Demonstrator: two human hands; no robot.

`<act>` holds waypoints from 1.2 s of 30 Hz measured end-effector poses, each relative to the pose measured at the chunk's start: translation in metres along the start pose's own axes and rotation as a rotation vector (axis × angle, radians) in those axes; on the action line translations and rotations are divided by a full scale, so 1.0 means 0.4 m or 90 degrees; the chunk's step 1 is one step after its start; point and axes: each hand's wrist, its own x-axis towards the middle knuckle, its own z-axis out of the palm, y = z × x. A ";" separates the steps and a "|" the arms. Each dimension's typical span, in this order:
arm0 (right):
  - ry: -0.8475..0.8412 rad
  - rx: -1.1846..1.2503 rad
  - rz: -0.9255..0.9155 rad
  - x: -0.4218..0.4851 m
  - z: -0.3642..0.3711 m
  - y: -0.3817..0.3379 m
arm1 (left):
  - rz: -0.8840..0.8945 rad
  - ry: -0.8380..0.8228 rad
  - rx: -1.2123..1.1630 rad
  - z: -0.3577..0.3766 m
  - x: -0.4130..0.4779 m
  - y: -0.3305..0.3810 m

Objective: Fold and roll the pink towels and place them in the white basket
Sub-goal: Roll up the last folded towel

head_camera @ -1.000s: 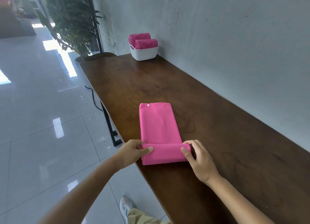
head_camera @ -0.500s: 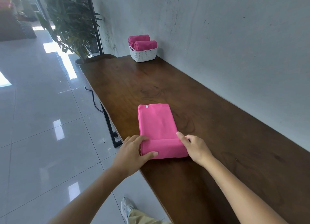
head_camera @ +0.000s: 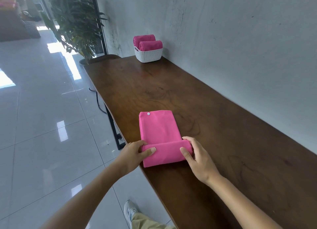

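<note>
You have a plain pink towel point(head_camera: 160, 127) with a white snap point(head_camera: 148, 114) on your dark brown table point(head_camera: 214, 125). Your basket point(head_camera: 148, 54) is white with a woven pattern.

This looks like the lobby or hallway of a commercial place — perhaps a spa or salon. Large glossy pale floor tiles point(head_camera: 42, 117) mirror the daylight, a long dark wooden worktop point(head_camera: 214, 134) stands against a bare grey plastered wall point(head_camera: 240, 40), and a tall leafy potted plant point(head_camera: 75, 19) fills the far corner. A white woven plastic basket point(head_camera: 148, 56) of rolled pink towels point(head_camera: 151, 44) sits at the worktop's far end.
</note>
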 end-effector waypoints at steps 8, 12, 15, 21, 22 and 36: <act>0.059 0.032 0.015 -0.013 0.014 0.008 | -0.087 -0.077 -0.008 -0.011 0.007 0.030; 0.067 0.072 0.065 0.000 0.025 -0.001 | -0.061 0.101 0.107 0.010 -0.010 0.036; 0.048 0.070 0.117 0.027 0.021 -0.014 | 0.057 0.268 0.149 0.030 -0.022 0.028; -0.010 0.000 0.219 0.093 0.009 -0.028 | 0.238 0.243 0.241 0.054 -0.036 -0.009; -0.012 -0.021 0.227 0.102 0.008 -0.033 | 0.231 0.222 0.250 0.057 -0.036 -0.018; 0.056 -0.067 -0.002 0.032 0.012 -0.033 | 0.125 0.001 0.183 -0.021 -0.013 -0.005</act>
